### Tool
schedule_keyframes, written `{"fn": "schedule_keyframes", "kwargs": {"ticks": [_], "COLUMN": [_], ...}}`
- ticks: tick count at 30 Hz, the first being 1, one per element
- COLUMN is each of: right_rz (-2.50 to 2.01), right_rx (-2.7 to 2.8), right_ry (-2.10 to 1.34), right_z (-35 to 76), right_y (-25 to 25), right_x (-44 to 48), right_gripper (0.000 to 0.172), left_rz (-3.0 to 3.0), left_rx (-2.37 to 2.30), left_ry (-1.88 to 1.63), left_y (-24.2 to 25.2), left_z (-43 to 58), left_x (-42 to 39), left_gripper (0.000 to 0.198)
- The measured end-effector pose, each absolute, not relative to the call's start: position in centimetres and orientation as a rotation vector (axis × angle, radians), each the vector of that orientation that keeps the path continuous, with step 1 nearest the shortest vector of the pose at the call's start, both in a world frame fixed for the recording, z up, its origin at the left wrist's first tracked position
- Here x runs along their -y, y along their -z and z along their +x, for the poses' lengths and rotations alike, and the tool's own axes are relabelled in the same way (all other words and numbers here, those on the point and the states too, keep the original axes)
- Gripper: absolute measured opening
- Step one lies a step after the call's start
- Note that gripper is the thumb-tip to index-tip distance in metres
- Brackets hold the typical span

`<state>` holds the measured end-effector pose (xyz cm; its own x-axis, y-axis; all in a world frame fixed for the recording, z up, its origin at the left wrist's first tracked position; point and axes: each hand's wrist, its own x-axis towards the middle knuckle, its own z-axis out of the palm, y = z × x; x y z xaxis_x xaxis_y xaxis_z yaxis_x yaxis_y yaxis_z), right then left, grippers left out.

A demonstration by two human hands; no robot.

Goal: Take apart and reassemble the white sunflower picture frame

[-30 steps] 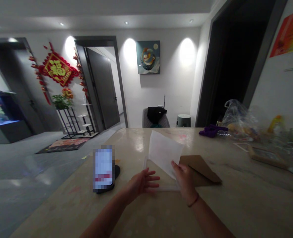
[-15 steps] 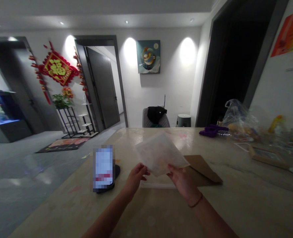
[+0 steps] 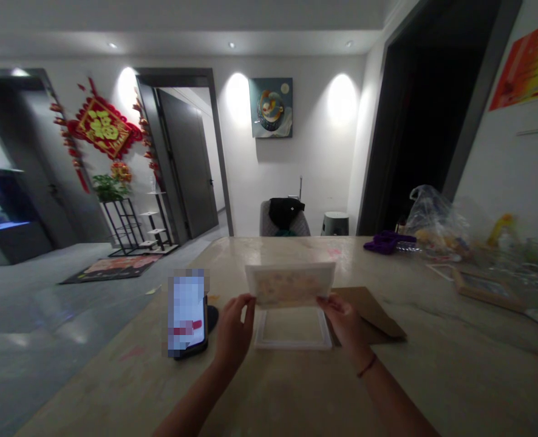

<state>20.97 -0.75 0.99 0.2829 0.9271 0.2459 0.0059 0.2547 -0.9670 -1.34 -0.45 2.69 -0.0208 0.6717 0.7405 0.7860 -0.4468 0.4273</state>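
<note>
A pale, translucent sheet (image 3: 291, 284) with a faint brownish picture stands tilted up between my two hands. My left hand (image 3: 236, 321) pinches its lower left corner, while the lower right corner is between the fingers of my right hand (image 3: 342, 312). Just below the sheet, a white rectangular frame (image 3: 292, 347) lies flat on the table, its far edge hidden behind the sheet. A brown backing board (image 3: 378, 315) rests to the right, partly covered by my right hand.
Left of my hands a phone (image 3: 187, 312) with a blurred screen leans on a dark stand. On the right are a wooden picture frame (image 3: 483, 291), a purple cloth (image 3: 387, 241) and a clear plastic bag (image 3: 437, 224). A chair (image 3: 264, 221) stands beyond the marble-look table (image 3: 278, 394).
The sheet has turned from a slanted, diamond-like position to square with the frame and tilted more upright. Both hands have moved to its lower corners, uncovering more of the white frame.
</note>
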Motion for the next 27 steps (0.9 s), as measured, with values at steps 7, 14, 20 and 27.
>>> {"fn": "schedule_keyframes", "kwargs": {"ticks": [7,14,20,27], "right_rz": [-1.214,-1.402,-1.688,-1.792], "right_rx": [1.215,1.318,1.486,1.565], "right_ry": [-0.578,-0.610,-0.405,-0.405], "right_z": [20.9,20.8,21.0,21.0], "right_y": [-0.3,0.8,1.6,1.8], "right_x": [0.7,0.1,0.0,0.1], "right_gripper": [0.039,0.026,0.014,0.011], "left_rz": [-2.032,-2.183,-2.307,-2.341], "left_rx": [1.598,1.987,2.061,1.911], "left_ry": [1.480,1.362,1.051,0.743], "left_y": [-2.2,-1.4,0.0,0.9], "left_z": [-1.7,-1.4,-0.9,-1.2], "left_x": [0.2,-0.4,-1.1,-1.1], "left_gripper": [0.030,0.026,0.030,0.034]}}
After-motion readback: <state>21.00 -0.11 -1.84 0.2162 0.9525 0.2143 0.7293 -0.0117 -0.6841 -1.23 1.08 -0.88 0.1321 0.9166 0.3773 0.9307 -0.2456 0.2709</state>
